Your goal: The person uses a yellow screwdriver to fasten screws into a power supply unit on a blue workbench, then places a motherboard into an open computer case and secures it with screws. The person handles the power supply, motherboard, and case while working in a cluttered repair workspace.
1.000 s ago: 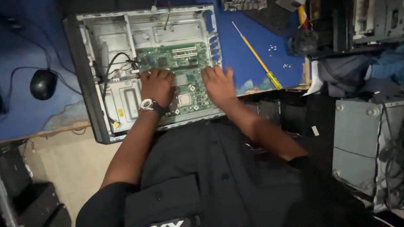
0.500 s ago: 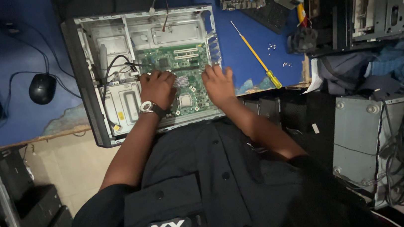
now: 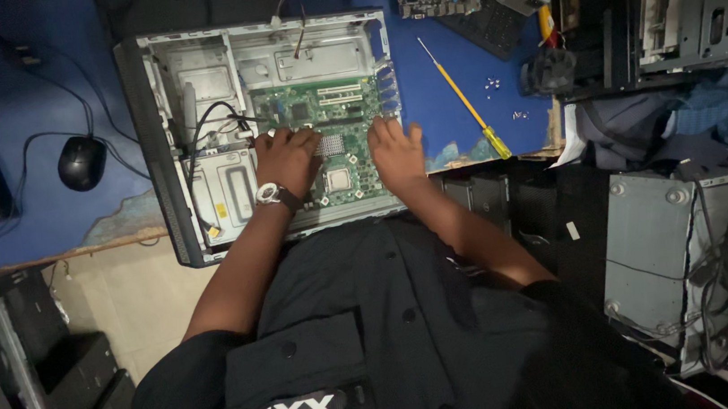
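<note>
Motherboard [image 3: 334, 135], green and packed with slots and chips, lies flat inside an opened desktop computer case [image 3: 190, 96] that rests at the near edge of the blue tabletop [image 3: 29, 104], its near end jutting just past that edge. Both hands press down on the board. The left hand [image 3: 287, 158], a silver wristwatch [image 3: 271, 193] on its wrist, lies palm-down on the board's left part, fingers spread and flat, gripping nothing. The right hand [image 3: 396, 151] rests on the board's right edge, fingers extended and slightly apart, also holding nothing. A yellow-handled screwdriver [image 3: 466, 99] lies on the tabletop right of the case, near a few loose screws [image 3: 502, 98]. A black mouse [image 3: 82, 162] sits left of the case.
</note>
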